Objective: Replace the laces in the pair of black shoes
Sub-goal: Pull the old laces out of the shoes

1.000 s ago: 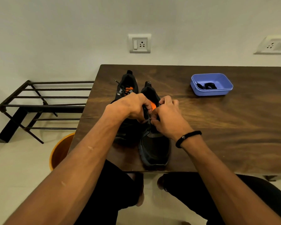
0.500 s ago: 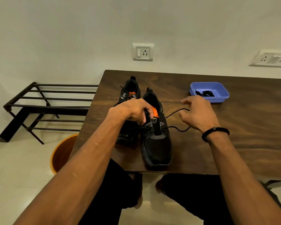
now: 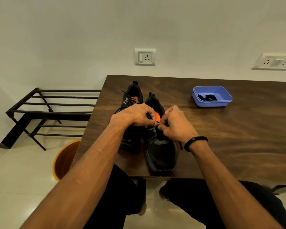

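Two black shoes with orange insoles stand side by side on the wooden table (image 3: 221, 138), toes toward me. The right shoe (image 3: 160, 152) is nearer; the left shoe (image 3: 132, 96) sits behind my left hand with its black lace loose. My left hand (image 3: 137, 116) grips the right shoe's upper at the eyelets. My right hand (image 3: 173, 124) pinches a black lace at the eyelets on the same shoe. The fingertips of both hands nearly meet over the tongue. The lace itself is mostly hidden.
A blue plastic tray (image 3: 221, 103) holding a coiled black lace (image 3: 208, 97) sits at the back right of the table. Left of the table stands a black metal shoe rack (image 3: 53, 111), and an orange bucket (image 3: 63, 161) is on the floor below the table's edge.
Half a second ago my right hand was out to the right, pulling the lace sideways; it has come back to the eyelets. My left hand has stayed on the shoe.
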`<state>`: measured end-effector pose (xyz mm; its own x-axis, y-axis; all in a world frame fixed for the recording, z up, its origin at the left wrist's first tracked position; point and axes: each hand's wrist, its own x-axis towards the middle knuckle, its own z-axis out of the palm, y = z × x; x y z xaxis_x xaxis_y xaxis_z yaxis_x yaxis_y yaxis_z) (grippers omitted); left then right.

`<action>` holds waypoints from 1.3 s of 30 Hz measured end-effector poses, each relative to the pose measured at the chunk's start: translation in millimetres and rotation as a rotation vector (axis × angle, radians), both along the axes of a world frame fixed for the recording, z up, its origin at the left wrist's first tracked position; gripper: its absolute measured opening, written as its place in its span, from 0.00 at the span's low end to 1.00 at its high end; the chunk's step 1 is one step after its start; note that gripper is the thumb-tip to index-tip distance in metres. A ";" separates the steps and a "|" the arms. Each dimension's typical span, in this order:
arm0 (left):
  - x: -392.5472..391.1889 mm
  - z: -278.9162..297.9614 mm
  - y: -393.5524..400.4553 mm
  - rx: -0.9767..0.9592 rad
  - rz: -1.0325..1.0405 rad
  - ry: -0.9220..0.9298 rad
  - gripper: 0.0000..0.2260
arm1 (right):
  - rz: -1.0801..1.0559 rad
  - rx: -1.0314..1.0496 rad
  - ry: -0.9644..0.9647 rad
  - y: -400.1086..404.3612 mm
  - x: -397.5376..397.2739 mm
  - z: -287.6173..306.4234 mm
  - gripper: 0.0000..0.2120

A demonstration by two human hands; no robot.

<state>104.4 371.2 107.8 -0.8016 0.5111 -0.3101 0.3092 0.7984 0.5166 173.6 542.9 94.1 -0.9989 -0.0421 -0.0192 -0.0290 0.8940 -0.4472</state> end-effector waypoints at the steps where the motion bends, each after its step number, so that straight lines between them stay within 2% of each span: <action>1: -0.1 -0.6 0.2 0.000 0.009 -0.006 0.04 | -0.034 -0.043 -0.010 1.5 -0.2 4.5 0.06; 3: -0.6 -1.1 0.7 0.001 0.025 -0.026 0.03 | -0.129 -0.104 -0.032 8.9 -1.5 11.8 0.10; 7: -0.5 0.5 0.6 0.020 0.045 -0.053 0.04 | -0.298 -0.087 -0.033 32.2 -0.8 20.8 0.11; 12: -2.2 -3.0 -0.1 0.028 0.055 -0.065 0.04 | -0.497 -0.059 0.077 46.7 0.0 22.0 0.06; 15: -1.4 0.1 -1.8 0.020 0.035 -0.100 0.08 | -0.312 -0.068 0.120 34.7 1.2 18.7 0.02; 17: 0.1 3.3 -2.8 0.009 0.012 -0.141 0.16 | -0.089 -0.059 0.030 23.6 2.3 17.1 0.11; 19: 1.9 5.3 -2.6 0.003 0.007 -0.147 0.19 | 0.052 -0.031 -0.075 14.3 1.4 11.6 0.14; 23: 3.0 4.5 -0.6 0.003 0.020 -0.130 0.20 | 0.079 0.010 -0.125 1.5 0.5 -10.5 0.13; 26: 3.6 4.1 0.6 0.004 0.024 -0.116 0.19 | 0.024 0.021 -0.069 -2.9 0.3 -13.0 0.04; 28: 4.2 4.4 0.5 0.004 0.023 -0.113 0.18 | -0.010 -0.022 -0.038 -1.8 -0.5 -10.3 0.01; 32: 4.0 4.6 -0.6 0.007 0.013 -0.128 0.19 | -0.149 -0.147 -0.047 1.5 -0.3 0.2 0.07; 34: 4.5 5.5 -0.6 0.010 0.014 -0.136 0.19 | -0.285 -0.175 -0.037 5.9 -0.1 7.2 0.06; 39: 6.5 8.9 0.1 0.011 0.023 -0.159 0.20 | -0.495 -0.047 0.166 30.3 3.6 17.3 0.07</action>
